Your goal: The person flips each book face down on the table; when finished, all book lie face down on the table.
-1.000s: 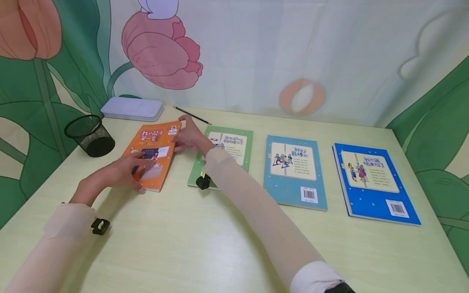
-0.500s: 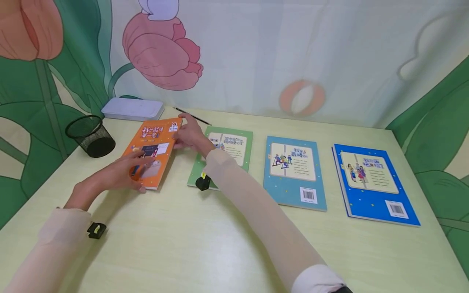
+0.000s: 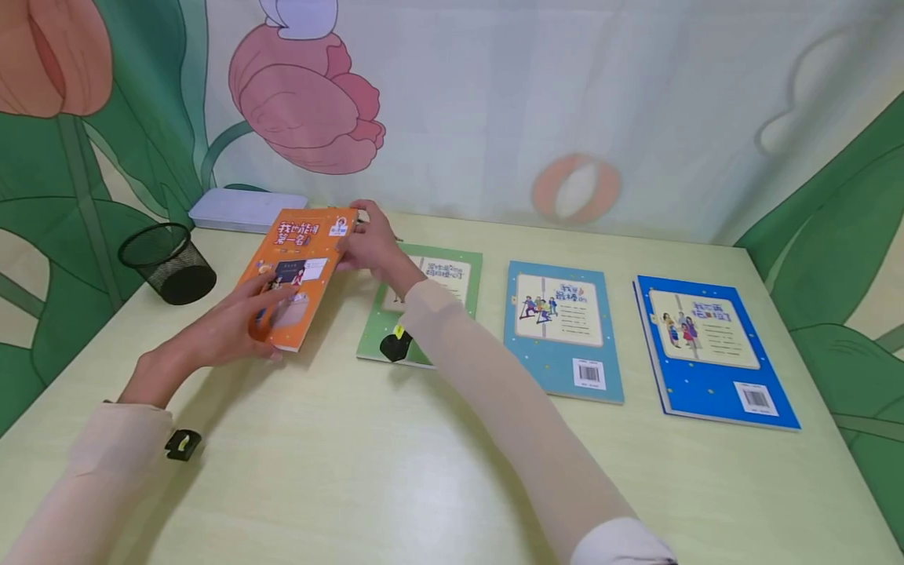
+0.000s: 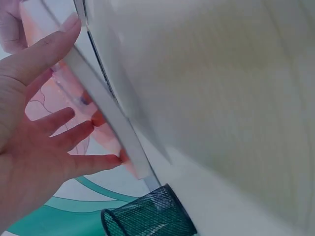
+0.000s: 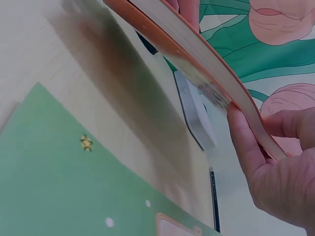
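Observation:
An orange book (image 3: 321, 235) with an illustrated cover is held tilted above the table, its shadow lying beneath it in the right wrist view. My right hand (image 3: 374, 245) pinches the book's upper right side, thumb and fingers on opposite faces. At the lower left, my left hand (image 3: 222, 329) grips the book too, with spread fingertips on the cover and the thumb at the bottom edge. The left wrist view shows this thumb (image 4: 69, 29) against the page edges. A green book (image 3: 370, 333) lies flat under my right wrist, partly covered by the arm.
A black mesh pen cup (image 3: 187, 275) stands left of the orange book. Behind are a pale pencil case (image 3: 233, 208) and a dark pencil (image 5: 214, 196). Farther right, a light blue book (image 3: 537, 373) and a deep blue book (image 3: 706, 392) lie flat. A printed curtain (image 3: 459, 102) hangs behind the table.
The orange book has risen and shifted slightly away, its near edge lifting from the table. Both hands have moved with it, keeping their hold. The other books lie as before.

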The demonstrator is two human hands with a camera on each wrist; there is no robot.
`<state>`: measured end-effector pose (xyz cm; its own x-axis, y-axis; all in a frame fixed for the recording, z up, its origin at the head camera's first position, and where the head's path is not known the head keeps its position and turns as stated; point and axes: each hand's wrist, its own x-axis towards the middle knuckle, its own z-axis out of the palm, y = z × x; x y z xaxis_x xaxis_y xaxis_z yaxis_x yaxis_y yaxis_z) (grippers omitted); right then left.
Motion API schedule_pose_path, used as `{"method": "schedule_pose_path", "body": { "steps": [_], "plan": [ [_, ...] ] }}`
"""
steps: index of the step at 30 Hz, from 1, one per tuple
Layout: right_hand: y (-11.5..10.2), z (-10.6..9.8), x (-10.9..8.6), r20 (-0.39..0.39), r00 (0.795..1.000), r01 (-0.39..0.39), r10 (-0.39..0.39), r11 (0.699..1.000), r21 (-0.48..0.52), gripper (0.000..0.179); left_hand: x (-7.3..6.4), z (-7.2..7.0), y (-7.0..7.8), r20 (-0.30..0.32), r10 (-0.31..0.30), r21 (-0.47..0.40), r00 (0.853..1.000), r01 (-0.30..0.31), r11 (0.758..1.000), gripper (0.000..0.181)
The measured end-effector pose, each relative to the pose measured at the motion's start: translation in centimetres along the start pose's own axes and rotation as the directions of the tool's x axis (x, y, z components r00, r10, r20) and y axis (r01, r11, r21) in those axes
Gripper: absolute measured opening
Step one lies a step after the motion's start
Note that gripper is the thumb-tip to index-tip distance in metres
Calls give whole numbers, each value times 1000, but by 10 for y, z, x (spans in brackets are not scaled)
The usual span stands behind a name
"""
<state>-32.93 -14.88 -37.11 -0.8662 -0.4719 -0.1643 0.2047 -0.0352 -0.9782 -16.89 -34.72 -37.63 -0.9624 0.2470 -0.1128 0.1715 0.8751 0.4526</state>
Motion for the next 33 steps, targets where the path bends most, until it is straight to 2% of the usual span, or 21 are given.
{"method": "schedule_pose_path", "body": {
  "steps": [6,9,13,15,18,21,25,31,33],
  "plan": [
    [-12,-8,-3,-36,999,-8,9,999,32,71,0,-3,11,-55,12,-5,998,-12,1000,101],
    [-19,-11,-7,-45,999,-25,28,998,59,74,0,-4,22,-98,54,-4,994,-55,998,104],
    [-27,-16,-12,-56,997,-38,44,994,101,74,0,-5,39,-166,161,73,973,-151,986,106],
    [-30,-18,-14,-61,997,-37,44,993,113,71,0,-4,48,-178,205,115,962,-187,976,105],
    [-34,-21,-16,-66,996,-43,51,991,125,67,1,-2,57,-186,254,129,949,-233,964,101],
    [-36,-24,-17,-69,996,-54,64,990,133,66,4,2,62,-208,307,129,929,-285,950,95],
    [-38,-27,-19,-68,995,-64,74,988,142,66,9,7,62,-253,369,191,894,-327,925,87],
    [-40,-29,-22,-67,995,-66,78,985,156,67,15,9,61,-325,433,328,841,-329,886,75],
    [-41,-29,-22,-71,994,-68,80,986,153,67,16,9,61,-338,443,355,830,-323,877,71]
  ]
}}
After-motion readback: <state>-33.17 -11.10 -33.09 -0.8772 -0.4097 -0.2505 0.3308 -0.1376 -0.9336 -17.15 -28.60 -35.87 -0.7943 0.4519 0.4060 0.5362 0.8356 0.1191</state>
